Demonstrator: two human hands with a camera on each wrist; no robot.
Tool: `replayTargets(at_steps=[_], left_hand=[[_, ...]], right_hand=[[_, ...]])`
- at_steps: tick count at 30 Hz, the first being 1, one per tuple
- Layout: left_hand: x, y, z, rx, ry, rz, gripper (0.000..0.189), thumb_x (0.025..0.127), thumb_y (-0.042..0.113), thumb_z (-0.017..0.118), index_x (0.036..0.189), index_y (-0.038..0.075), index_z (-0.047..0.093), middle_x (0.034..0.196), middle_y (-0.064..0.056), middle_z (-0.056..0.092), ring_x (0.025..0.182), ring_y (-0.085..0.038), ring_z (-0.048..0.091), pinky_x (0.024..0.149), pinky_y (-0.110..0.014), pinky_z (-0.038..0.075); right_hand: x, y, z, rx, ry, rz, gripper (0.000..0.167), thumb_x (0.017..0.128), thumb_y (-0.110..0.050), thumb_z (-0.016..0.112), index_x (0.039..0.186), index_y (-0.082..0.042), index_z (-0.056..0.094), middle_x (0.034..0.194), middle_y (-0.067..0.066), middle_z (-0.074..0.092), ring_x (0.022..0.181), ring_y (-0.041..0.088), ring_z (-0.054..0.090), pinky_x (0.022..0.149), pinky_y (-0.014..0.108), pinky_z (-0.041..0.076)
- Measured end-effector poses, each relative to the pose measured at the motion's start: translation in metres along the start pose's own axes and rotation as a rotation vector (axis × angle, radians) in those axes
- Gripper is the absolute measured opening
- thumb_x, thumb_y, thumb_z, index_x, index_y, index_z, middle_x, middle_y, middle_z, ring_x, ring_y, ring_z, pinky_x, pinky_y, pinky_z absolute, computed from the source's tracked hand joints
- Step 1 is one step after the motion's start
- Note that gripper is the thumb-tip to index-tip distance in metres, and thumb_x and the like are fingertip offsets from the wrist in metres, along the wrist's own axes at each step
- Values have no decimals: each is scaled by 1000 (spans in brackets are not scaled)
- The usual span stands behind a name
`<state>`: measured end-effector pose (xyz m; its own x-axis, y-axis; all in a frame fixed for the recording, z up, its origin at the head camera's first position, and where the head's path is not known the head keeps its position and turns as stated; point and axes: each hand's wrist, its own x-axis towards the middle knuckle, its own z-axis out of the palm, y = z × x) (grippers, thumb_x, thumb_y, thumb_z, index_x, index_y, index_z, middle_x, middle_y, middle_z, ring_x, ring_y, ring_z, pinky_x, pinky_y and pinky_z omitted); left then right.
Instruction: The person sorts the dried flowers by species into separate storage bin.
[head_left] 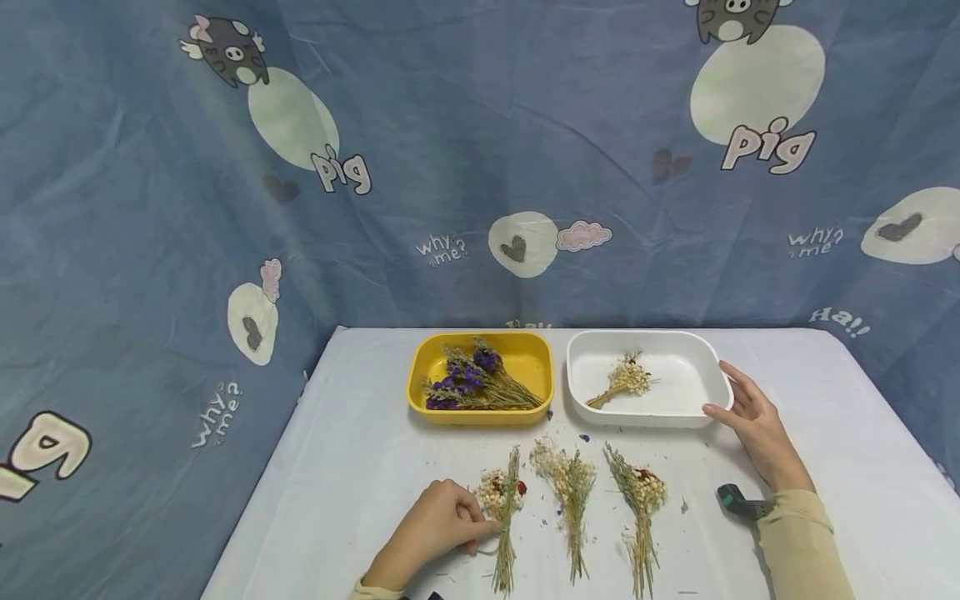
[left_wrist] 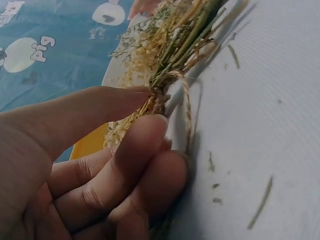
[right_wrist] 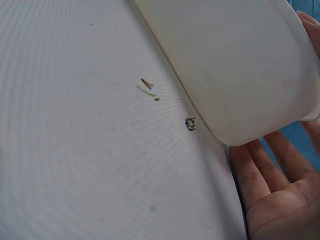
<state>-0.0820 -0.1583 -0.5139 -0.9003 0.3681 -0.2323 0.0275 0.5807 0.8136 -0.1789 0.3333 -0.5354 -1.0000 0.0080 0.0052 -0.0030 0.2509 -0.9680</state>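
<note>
My left hand (head_left: 442, 521) pinches a small dried-flower bunch (head_left: 507, 525) between thumb and fingertips where its stems are tied. In the left wrist view, a loop of twine (left_wrist: 187, 107) hangs from the tie beside the fingers. This bunch has green-brown stalks over cream blossoms and a red flower. At the right end of the white tray (head_left: 645, 419), my right hand (head_left: 757, 421) holds the corner, thumb on the near rim and fingers around the end wall. One cream dried-flower bunch (head_left: 628, 377) lies inside that tray.
Two more dried bunches lie on the white table: a middle bunch (head_left: 573, 500) and a right bunch (head_left: 641, 508). A yellow tray (head_left: 480, 419) with purple dried flowers (head_left: 468, 379) stands back left. Plant crumbs dot the cloth. A blue printed curtain (head_left: 420, 167) hangs behind.
</note>
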Motion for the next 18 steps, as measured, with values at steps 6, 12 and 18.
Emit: replayTargets(at_steps=[6, 12, 18], left_hand=[[2, 1, 6, -21, 18, 4, 25, 84, 40, 85, 71, 20, 78, 51, 2, 66, 45, -13, 61, 58, -23, 59], [5, 2, 15, -8, 33, 32, 24, 85, 39, 84, 69, 22, 78, 48, 7, 62, 41, -8, 55, 58, -22, 56], [5, 0, 17, 6, 28, 73, 16, 89, 26, 81, 74, 22, 79, 52, 11, 63, 43, -5, 55, 65, -19, 55]], right_hand=[[0, 1, -2, 1, -3, -11, 85, 100, -20, 71, 165, -38, 20, 174, 3, 22, 149, 2, 37, 105, 0, 41], [0, 2, -2, 15, -3, -17, 85, 99, -18, 71, 165, -37, 20, 174, 3, 21, 146, -1, 38, 107, 0, 40], [0, 2, 0, 19, -2, -13, 85, 99, -18, 71, 165, -37, 21, 174, 3, 22, 138, -7, 41, 107, 1, 40]])
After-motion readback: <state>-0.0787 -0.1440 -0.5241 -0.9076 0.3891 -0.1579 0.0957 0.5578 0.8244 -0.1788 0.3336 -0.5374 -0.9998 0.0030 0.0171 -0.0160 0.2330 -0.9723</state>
